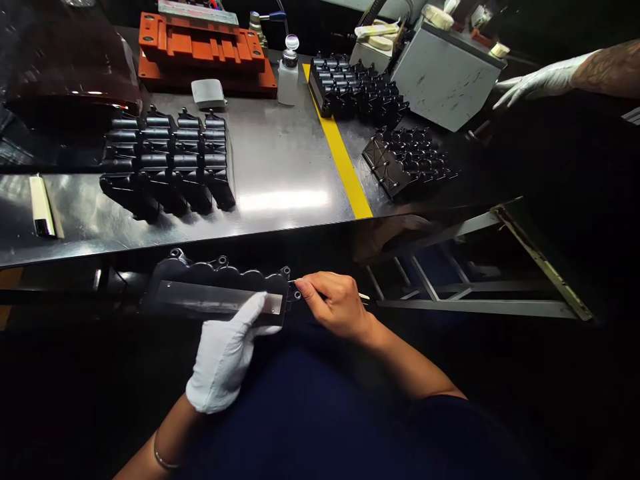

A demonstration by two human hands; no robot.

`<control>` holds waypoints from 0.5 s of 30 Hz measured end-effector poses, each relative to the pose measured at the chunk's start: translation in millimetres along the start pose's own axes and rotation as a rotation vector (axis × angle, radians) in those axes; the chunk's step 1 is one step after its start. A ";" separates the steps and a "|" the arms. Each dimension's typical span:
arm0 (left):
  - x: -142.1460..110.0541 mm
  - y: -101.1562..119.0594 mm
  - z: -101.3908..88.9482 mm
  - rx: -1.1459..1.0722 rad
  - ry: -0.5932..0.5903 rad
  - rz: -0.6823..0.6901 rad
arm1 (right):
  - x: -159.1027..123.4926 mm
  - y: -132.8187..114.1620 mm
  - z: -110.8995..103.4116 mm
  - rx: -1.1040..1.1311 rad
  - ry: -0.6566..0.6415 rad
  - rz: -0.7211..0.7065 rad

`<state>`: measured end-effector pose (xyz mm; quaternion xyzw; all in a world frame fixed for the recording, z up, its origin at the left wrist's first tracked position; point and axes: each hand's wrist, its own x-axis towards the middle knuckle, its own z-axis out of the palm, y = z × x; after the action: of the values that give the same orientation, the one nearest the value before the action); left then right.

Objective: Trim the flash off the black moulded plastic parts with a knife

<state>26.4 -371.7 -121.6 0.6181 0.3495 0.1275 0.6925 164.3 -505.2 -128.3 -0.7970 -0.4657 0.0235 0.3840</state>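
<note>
A black plastic housing (180,272) with a scalloped edge, ring-shaped lugs and a pale rectangular strip (200,297) on its face is held in front of my body, below the table's edge. My left hand (223,353), in a white glove, grips its lower edge near the right end, the thumb lying over the strip. Bare, my right hand (337,303) is closed in a pinch on a thin tool (365,297). The tool's fine tip meets or nearly meets the housing's right corner by a lug; contact is unclear. Most of the tool is hidden in my fingers.
On the metal table (280,167) stand black ribbed housings (167,163), with more (357,90) beyond a yellow stripe (345,170). An orange fixture (200,50), white bottle (288,77) and grey box (440,73) are behind. A co-worker's gloved hand (545,80) reaches in at right.
</note>
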 end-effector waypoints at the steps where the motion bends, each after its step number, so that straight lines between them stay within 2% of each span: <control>1: 0.0 2.9 0.5 -0.003 0.007 -0.026 | 0.3 0.5 -0.7 0.005 -0.015 0.008; 6: -0.6 11.6 6.0 -0.020 0.052 -0.061 | 1.5 1.7 -2.0 0.061 -0.064 0.036; 10: -1.8 12.8 9.9 -0.039 0.092 -0.085 | 1.2 2.0 0.8 0.086 -0.037 0.034; 15: -2.8 2.9 5.7 -0.008 0.045 0.021 | 0.9 2.0 2.7 0.058 -0.004 0.015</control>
<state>28.8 -377.2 -118.0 0.6161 0.3579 0.1499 0.6854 165.2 -503.4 -131.1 -0.7889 -0.4595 0.0417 0.4058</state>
